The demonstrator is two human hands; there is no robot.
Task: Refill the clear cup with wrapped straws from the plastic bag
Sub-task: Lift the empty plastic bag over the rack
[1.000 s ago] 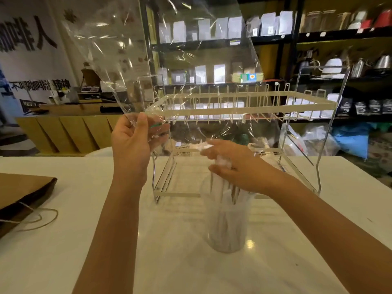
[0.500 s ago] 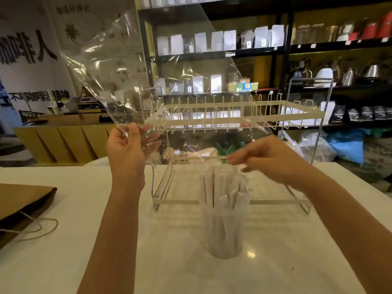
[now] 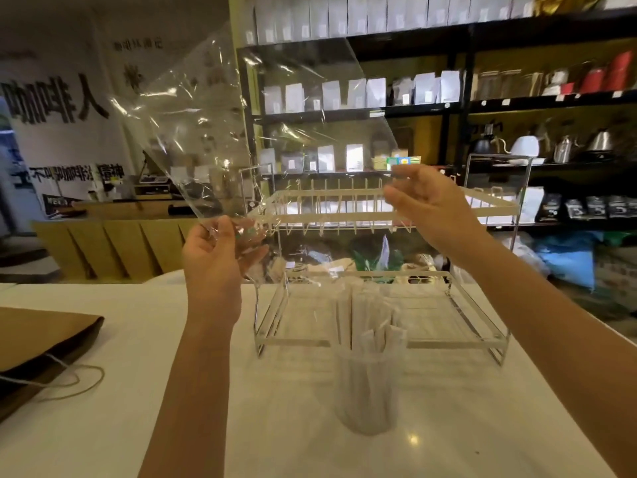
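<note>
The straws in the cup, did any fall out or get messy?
None fell out. The wrapped straws all stand in the clear cup, leaning unevenly, some sticking up higher. The white table around it shows no strays. The plastic bag, held up by the left hand, looks empty.

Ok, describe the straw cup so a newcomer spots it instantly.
On the white table, find the two-tier wire rack. Directly in front stands the clear cup, the only upright container there, packed with white wrapped straws.

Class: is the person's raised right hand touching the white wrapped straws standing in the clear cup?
Apart. The head view shows the right hand raised high above the white wrapped straws in the clear cup, with open space between them.
</note>
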